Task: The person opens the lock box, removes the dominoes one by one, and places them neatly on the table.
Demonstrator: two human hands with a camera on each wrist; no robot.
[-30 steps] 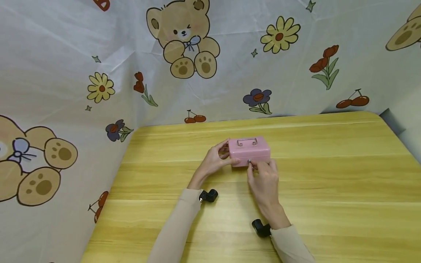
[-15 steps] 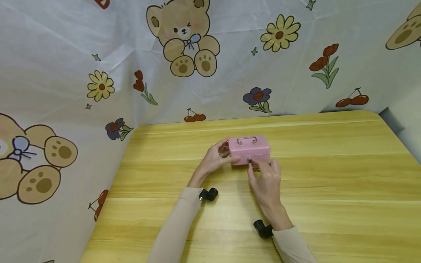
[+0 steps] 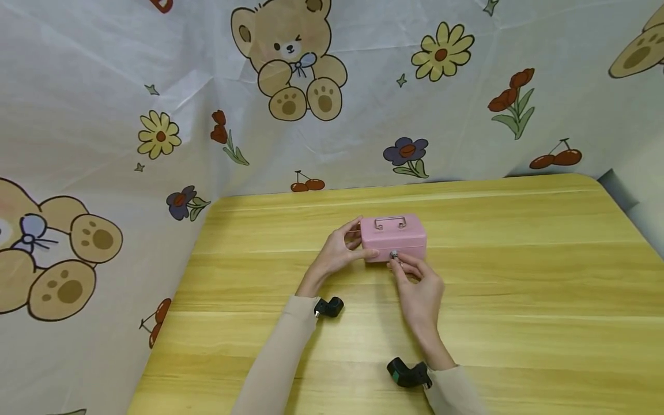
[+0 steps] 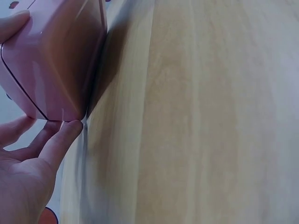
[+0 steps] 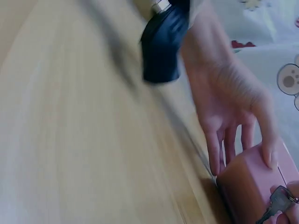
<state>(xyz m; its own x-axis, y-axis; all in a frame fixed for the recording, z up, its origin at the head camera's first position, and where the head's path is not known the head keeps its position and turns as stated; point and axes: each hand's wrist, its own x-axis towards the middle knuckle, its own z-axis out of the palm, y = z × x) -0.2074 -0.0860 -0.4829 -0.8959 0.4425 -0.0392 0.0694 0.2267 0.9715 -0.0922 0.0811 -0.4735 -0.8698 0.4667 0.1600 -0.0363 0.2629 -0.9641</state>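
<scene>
A small pink cash box (image 3: 396, 235) with a metal carry handle (image 3: 390, 219) on its shut lid sits on the table. My left hand (image 3: 334, 255) grips its left end, thumb on the front face and fingers around the side. The left wrist view shows those fingertips (image 4: 70, 127) against the box's bottom edge. My right hand (image 3: 422, 293) pinches a key at the silver lock (image 3: 393, 254) on the front. In the right wrist view a metal key (image 5: 280, 199) on a ring shows by the right fingers. How deep any key sits in the lock is hidden.
The wood-grain table (image 3: 519, 276) extends on both sides of the box. Behind and to the left hangs a white cloth (image 3: 358, 138) printed with bears and flowers. Black wrist cameras (image 3: 408, 373) are worn at both sleeves.
My right hand has turned at the wrist, its fingers still at the lock, and its wrist camera has swung left and down. The left hand and the box have stayed put.
</scene>
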